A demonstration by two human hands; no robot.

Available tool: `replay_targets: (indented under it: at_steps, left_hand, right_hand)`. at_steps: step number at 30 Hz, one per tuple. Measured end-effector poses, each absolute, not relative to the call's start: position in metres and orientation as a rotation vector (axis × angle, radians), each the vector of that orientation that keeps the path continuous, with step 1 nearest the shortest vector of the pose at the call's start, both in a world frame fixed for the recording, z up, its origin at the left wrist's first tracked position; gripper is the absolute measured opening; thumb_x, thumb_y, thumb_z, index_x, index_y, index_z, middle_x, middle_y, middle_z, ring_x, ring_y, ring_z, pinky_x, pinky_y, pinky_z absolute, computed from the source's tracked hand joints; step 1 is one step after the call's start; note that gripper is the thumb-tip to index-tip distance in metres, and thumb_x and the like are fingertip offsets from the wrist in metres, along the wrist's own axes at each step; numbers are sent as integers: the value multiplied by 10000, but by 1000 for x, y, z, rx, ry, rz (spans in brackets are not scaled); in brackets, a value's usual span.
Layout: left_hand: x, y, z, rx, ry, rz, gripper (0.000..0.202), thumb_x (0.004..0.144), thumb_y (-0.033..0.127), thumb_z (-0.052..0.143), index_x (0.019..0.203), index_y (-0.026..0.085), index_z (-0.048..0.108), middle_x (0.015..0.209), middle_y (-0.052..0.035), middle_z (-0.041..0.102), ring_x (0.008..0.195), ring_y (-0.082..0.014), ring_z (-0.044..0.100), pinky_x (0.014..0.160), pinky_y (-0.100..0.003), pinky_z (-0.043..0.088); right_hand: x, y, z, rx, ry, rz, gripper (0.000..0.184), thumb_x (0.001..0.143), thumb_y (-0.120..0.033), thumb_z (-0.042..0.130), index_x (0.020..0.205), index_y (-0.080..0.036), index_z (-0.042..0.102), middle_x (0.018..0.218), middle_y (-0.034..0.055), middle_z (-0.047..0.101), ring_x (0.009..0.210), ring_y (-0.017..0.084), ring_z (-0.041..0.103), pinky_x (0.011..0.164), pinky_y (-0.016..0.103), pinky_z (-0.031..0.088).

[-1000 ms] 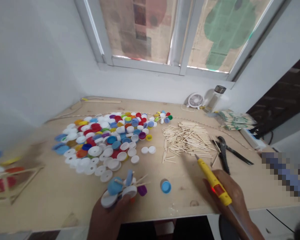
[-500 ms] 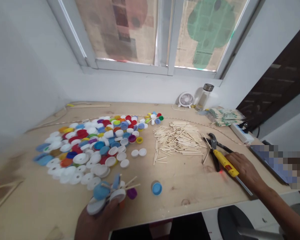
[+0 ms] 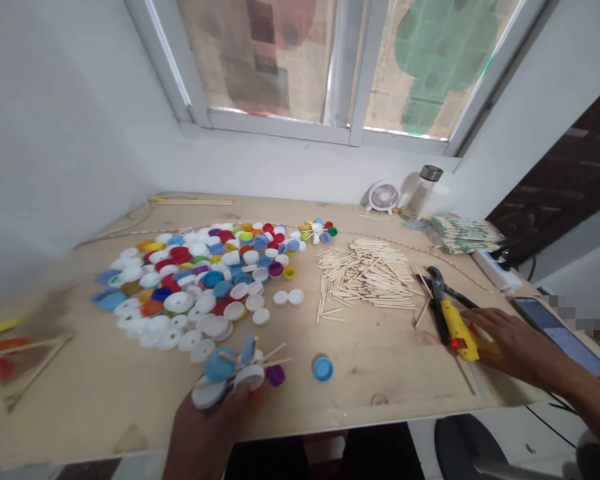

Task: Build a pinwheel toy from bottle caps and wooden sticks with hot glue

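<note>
My left hand [image 3: 203,427] is closed on a cluster of bottle caps joined with small wooden sticks [image 3: 235,372]; white, light blue and purple caps show on it. At the right, my right hand [image 3: 505,347] is at the handle of a yellow hot glue gun [image 3: 457,330], its fingers bent around the grip and partly hidden. A small red light glows on the gun. The gun's front end lies against black-handled pliers [image 3: 437,287]. Between my hands, a single blue cap [image 3: 323,368] sits on the wooden table [image 3: 360,400].
A wide heap of coloured bottle caps [image 3: 180,303] covers the left middle. Cut sticks [image 3: 375,273] lie piled at centre right. A finished-looking cap flower [image 3: 317,230], small fan [image 3: 383,197], glass bottle [image 3: 420,193], bagged sticks [image 3: 465,233], power strip [image 3: 497,270] and phone [image 3: 563,337] stand around.
The view has shifted left. My right hand has turned the glue gun so its handle points more to the right. My left hand still holds the cap cluster.
</note>
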State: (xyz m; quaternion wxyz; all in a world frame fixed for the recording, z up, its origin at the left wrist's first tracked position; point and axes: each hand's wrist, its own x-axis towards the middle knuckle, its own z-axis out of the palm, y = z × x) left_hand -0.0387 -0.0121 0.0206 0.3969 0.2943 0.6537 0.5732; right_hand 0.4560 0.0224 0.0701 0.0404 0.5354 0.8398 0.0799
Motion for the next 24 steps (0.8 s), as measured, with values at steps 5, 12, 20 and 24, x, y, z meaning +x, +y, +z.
replay_targets:
  at_steps: [5, 12, 20, 24]
  left_hand:
    - [-35, -11, 27, 719, 1653, 1448, 331, 516, 411, 808, 759, 195, 746, 762, -31, 774, 813, -283, 697, 752, -344, 547]
    - [-33, -14, 25, 631, 1517, 1493, 303, 536, 367, 795, 757, 172, 729, 771, -40, 771, 764, -249, 688, 755, -334, 529]
    - [-40, -13, 22, 641, 1438, 1415, 324, 519, 355, 827, 774, 184, 723, 748, -27, 753, 712, -217, 671, 725, -323, 520]
    - [-37, -12, 26, 645, 1411, 1459, 296, 530, 346, 816, 756, 189, 707, 740, -25, 750, 715, -222, 669, 719, -327, 522]
  right_hand:
    - [409, 7, 88, 1899, 2644, 475, 367, 904, -437, 447, 1144, -208, 605, 1075, 129, 683, 921, 304, 659, 793, 476, 504]
    - [240, 4, 64, 1529, 3004, -253, 242, 919, -269, 504, 1151, -239, 565, 1142, 72, 663, 1003, 238, 633, 828, 390, 523]
    - [188, 17, 47, 1527, 3019, -448, 191, 857, -175, 573, 1046, -200, 572, 983, 74, 622, 899, 253, 580, 782, 424, 498]
    - [189, 17, 52, 1675, 3054, -755, 187, 866, -189, 556, 1051, -220, 545, 973, 59, 605, 908, 222, 572, 783, 378, 487]
